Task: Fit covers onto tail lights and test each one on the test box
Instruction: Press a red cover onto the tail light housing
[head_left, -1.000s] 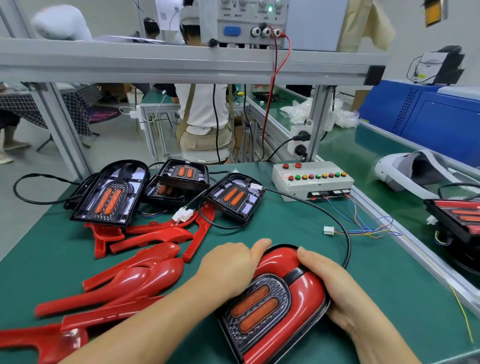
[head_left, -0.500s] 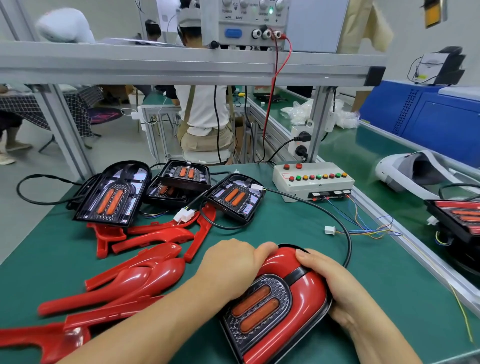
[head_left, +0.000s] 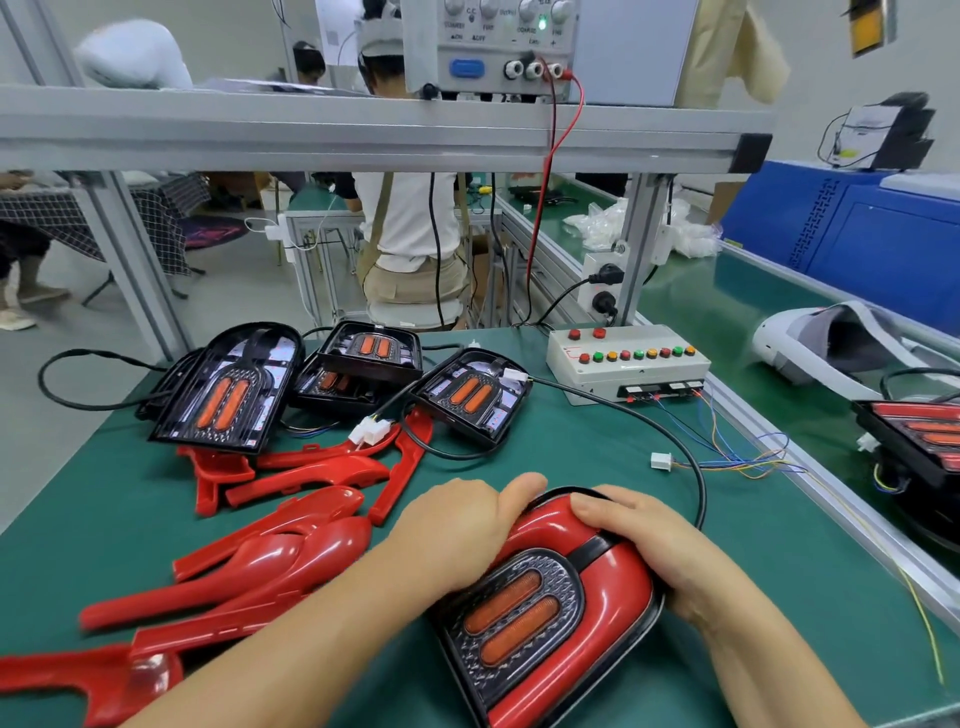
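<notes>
Head view, left hand (head_left: 460, 525) and right hand (head_left: 654, 545) curled round red-covered tail light (head_left: 524, 618)

Near the front edge of the worktop (head_left: 571, 457) we find a covered tail light (head_left: 545, 613), with the left hand (head_left: 457, 535) gripping its left side and the right hand (head_left: 649, 545) its right. Loose covers (head_left: 270, 561) lie to its left. Behind them, toward the far-left corner, are the uncovered tail lights (head_left: 228, 389). The test box (head_left: 623, 364) sits at the far-right corner, with a connector (head_left: 661, 460) before it.
</notes>
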